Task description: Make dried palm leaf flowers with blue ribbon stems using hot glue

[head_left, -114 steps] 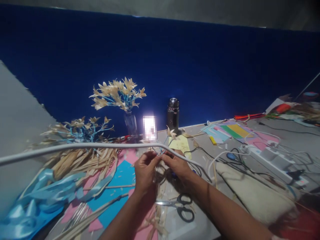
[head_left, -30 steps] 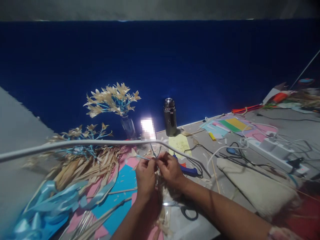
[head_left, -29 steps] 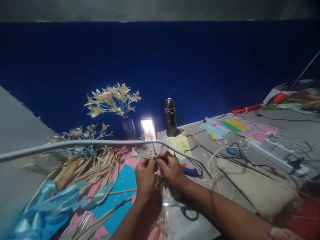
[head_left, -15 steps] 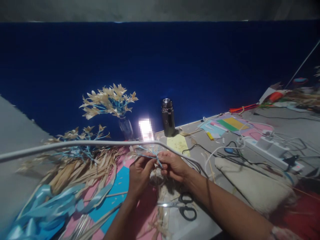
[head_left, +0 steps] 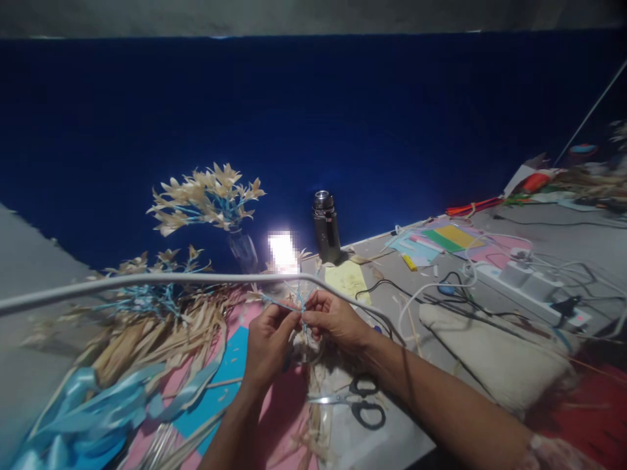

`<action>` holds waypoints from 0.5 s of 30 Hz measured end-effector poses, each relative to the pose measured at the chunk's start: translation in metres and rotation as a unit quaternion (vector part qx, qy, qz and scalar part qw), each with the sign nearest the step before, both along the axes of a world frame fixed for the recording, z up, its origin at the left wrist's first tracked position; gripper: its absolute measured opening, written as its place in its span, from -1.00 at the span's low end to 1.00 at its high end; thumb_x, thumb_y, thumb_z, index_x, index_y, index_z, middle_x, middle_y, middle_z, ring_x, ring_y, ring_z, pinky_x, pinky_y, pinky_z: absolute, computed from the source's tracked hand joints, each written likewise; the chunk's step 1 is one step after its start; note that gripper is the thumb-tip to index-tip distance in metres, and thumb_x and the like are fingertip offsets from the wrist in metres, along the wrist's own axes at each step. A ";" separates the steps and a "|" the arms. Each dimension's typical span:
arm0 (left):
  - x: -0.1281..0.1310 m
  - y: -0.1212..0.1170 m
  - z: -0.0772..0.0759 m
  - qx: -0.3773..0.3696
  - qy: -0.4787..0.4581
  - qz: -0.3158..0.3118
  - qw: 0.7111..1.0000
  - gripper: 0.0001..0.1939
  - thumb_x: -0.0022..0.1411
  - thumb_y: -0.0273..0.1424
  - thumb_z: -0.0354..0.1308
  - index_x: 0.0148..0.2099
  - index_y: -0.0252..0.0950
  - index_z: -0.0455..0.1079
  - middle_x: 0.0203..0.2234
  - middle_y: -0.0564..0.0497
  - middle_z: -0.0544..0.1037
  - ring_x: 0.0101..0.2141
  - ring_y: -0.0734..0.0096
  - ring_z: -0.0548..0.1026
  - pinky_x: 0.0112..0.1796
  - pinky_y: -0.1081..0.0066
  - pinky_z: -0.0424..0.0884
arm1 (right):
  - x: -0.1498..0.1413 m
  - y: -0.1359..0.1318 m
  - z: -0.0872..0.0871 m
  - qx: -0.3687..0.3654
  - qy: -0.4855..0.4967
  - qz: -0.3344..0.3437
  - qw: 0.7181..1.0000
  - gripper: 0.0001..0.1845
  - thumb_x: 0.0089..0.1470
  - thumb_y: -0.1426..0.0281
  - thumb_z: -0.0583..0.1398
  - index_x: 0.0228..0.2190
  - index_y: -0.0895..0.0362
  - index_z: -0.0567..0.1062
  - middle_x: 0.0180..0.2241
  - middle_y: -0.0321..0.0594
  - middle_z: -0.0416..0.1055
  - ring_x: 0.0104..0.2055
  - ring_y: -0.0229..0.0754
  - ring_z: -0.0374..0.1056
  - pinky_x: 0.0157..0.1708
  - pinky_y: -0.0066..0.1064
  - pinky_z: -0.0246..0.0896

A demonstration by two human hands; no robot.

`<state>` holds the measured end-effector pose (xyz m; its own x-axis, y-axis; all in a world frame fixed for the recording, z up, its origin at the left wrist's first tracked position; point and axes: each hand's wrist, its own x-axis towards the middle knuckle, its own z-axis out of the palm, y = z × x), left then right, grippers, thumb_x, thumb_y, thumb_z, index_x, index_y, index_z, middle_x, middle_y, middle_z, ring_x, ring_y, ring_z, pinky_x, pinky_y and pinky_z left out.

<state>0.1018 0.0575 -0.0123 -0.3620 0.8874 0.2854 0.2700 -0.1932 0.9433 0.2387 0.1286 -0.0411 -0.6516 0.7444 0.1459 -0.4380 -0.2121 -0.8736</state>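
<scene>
My left hand and my right hand meet above the table, fingers pinched together on a thin blue-wrapped stem with pale straw flowers at its tips. The stem runs up and to the left from the pinch. Below the hands lie black-handled scissors and loose straw scraps. A white cable crosses the view just above my fingers.
A small vase of straw flowers and a dark metal flask stand by the blue wall. Dried straw, light blue ribbon and pink and blue paper lie at left. A power strip, cords and a cream cushion lie at right.
Both hands have stayed pinched on the stem and shifted slightly left and upward on the table; the stem has turned between the fingers. The view has drifted a little to the right.
</scene>
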 end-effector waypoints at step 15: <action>0.002 -0.001 0.001 -0.009 -0.038 0.039 0.998 -0.75 0.02 -0.22 0.39 -0.27 -0.26 0.63 -0.45 -0.01 0.64 -0.41 0.28 0.53 -0.35 0.37 0.44 | 0.001 0.002 -0.001 0.065 -0.044 -0.075 0.994 -0.71 -0.08 0.26 0.41 -0.40 0.14 0.46 -0.53 -0.41 0.38 -0.59 -0.36 0.21 -0.58 -0.51 0.13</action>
